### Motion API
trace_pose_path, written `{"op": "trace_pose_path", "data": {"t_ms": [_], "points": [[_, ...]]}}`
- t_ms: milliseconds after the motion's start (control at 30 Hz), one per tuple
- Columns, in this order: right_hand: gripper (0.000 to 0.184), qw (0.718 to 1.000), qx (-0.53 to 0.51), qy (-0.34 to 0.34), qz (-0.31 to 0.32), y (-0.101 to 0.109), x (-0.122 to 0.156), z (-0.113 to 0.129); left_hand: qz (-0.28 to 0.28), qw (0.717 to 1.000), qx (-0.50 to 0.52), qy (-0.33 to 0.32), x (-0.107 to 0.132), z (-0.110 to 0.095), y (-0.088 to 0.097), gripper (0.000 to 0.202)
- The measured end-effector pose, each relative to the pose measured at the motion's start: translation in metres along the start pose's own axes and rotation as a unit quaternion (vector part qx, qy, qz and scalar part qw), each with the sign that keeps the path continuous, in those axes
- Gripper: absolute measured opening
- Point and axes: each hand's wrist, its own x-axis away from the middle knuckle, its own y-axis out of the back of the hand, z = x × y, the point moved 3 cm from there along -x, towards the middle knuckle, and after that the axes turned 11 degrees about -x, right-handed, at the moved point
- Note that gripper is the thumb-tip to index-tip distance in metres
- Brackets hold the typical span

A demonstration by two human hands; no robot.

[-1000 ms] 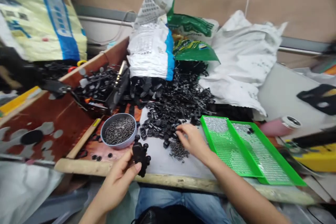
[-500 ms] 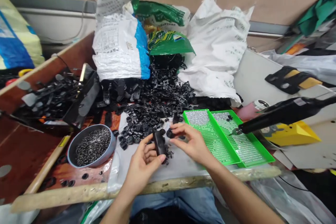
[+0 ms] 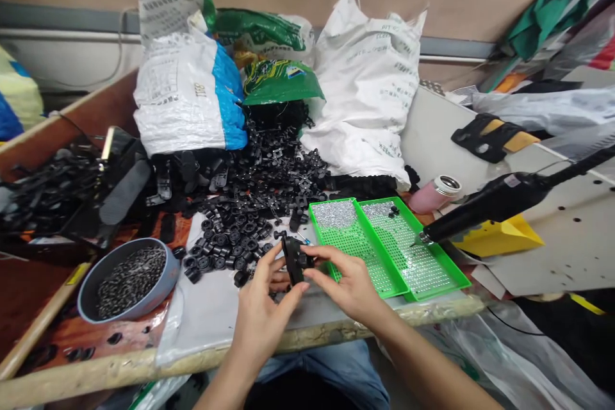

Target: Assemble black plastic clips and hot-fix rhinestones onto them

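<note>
Following the head view, I see the right hand [image 3: 346, 277] has closed the gap: it now pinches a small dark piece [image 3: 303, 261] against the black part [image 3: 291, 257], which the left hand [image 3: 262, 298] grips toward 6 o'clock. So I judge both hands are working on one thing. From there, black wheels [image 3: 230, 245] lie at 10 o'clock, the bowl [image 3: 170, 283] at 9, the green tray [image 3: 353, 251] at 3.

Near the lower centre, the left hand [image 3: 266, 298] and right hand [image 3: 353, 282] hold a black part [image 3: 291, 261]; green trays [image 3: 368, 256] sit right, a bowl [image 3: 162, 289] lower left.
</note>
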Motion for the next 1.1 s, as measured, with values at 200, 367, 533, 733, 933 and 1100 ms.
{"op": "trace_pose_path", "data": {"t_ms": [200,367,533,733,933,1100], "points": [[0.025,0.996,-0.068,-0.001,-0.05,0.008,0.006,-0.007,0.005,0.999,-0.029,-0.027,-0.001,-0.006,-0.006,0.069],[0.027,0.992,-0.1,-0.04,-0.071,0.01,0.011,-0.012,0.011,0.999,-0.019,-0.033,0.0,-0.011,-0.011,0.068],[0.025,0.989,-0.108,-0.067,-0.075,0.011,0.01,-0.01,-0.006,0.994,-0.085,-0.069,0.003,-0.017,-0.01,0.063],[0.02,0.99,-0.078,-0.047,-0.106,0.01,0.013,-0.011,-0.003,0.975,-0.168,-0.148,0.004,-0.024,-0.012,0.066],[0.015,0.992,0.102,0.07,0.013,0.029,0.02,0.013,0.027,0.968,-0.165,-0.187,-0.001,-0.019,-0.025,0.029],[0.058,0.849,0.291,0.182,-0.402,0.124,0.011,0.026,0.099,0.988,-0.104,-0.056,-0.006,0.001,-0.046,0.037]]}}
